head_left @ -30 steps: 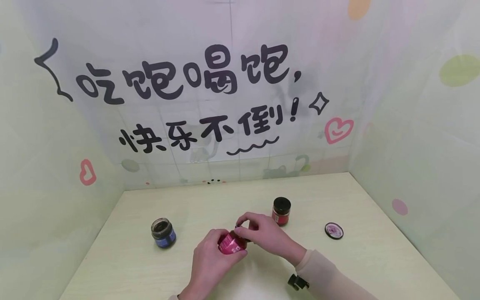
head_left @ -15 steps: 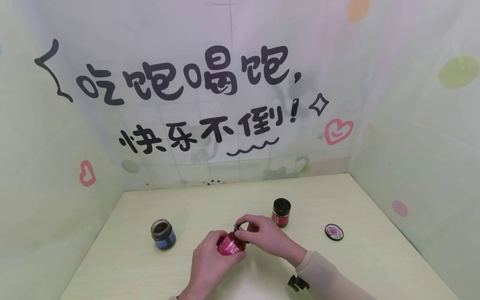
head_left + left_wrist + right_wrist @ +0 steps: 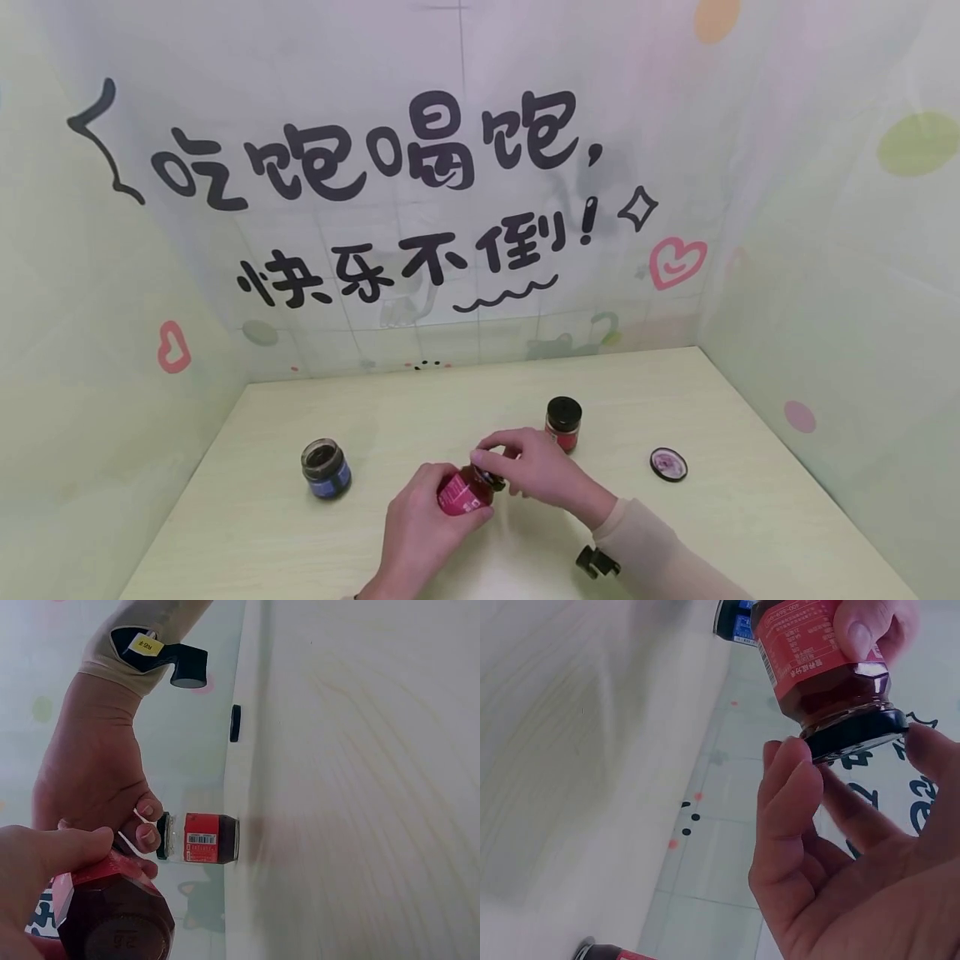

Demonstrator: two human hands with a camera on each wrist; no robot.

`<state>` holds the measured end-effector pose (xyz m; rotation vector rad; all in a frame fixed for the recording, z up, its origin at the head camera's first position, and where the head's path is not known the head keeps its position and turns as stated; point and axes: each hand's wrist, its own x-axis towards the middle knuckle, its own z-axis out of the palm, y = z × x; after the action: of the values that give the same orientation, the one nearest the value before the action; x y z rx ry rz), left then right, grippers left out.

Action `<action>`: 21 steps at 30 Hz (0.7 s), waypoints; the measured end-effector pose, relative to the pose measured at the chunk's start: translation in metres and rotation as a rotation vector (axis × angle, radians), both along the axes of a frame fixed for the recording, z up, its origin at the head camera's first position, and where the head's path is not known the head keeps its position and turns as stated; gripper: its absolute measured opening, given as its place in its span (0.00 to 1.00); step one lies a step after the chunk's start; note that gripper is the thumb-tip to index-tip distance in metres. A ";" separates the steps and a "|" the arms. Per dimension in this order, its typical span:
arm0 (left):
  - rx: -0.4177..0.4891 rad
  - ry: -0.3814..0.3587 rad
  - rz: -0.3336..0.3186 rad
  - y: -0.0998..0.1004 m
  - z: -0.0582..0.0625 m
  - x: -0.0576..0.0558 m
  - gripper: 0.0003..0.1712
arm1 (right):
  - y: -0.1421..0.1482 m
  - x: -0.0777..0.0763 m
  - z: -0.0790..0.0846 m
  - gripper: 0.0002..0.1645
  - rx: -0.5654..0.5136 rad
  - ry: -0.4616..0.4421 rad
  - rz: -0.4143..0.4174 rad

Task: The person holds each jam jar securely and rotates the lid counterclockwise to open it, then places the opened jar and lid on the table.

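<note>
My left hand [image 3: 420, 518] grips a glass jar [image 3: 457, 493] with a red label and dark contents, tilted so its mouth faces right; in the left wrist view the jar's base [image 3: 124, 934] shows. The right hand [image 3: 542, 471] pinches the rim of the jar's black lid [image 3: 855, 735] between thumb and fingertips. In the right wrist view the lid sits over the jar's mouth, slightly slanted; whether it is threaded on cannot be seen. Just behind the right hand stands another red-labelled jar [image 3: 562, 427] with a black lid.
An uncovered jar with a blue label [image 3: 327, 473] and dark contents stands at the left of the pale wooden table [image 3: 247, 533]. A loose lid [image 3: 667, 464] lies at the right, its pale inside up. Printed cloth walls [image 3: 480, 333] enclose the back and sides. A black wrist mount [image 3: 597, 562] hangs below the right sleeve.
The right hand's fingers have shifted on the lid, leaving more of its dark rim visible. The held jar has turned and tilted slightly. Things on the table stay put.
</note>
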<state>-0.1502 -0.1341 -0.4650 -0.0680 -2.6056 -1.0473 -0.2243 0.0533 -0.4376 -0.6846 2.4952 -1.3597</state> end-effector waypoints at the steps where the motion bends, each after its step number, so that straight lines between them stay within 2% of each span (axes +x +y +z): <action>1: -0.007 0.006 -0.001 0.001 0.000 0.000 0.32 | 0.000 0.001 0.000 0.24 0.009 -0.010 -0.005; 7: -0.037 0.028 -0.012 0.004 -0.001 0.004 0.32 | -0.002 0.006 -0.001 0.31 0.053 -0.034 -0.009; 21: -0.025 0.020 -0.017 0.004 0.000 0.005 0.32 | -0.001 0.007 -0.002 0.25 -0.022 -0.097 0.002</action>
<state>-0.1453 -0.1299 -0.4648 -0.1061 -2.6052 -1.0141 -0.2169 0.0527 -0.4397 -0.6106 2.4072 -1.3868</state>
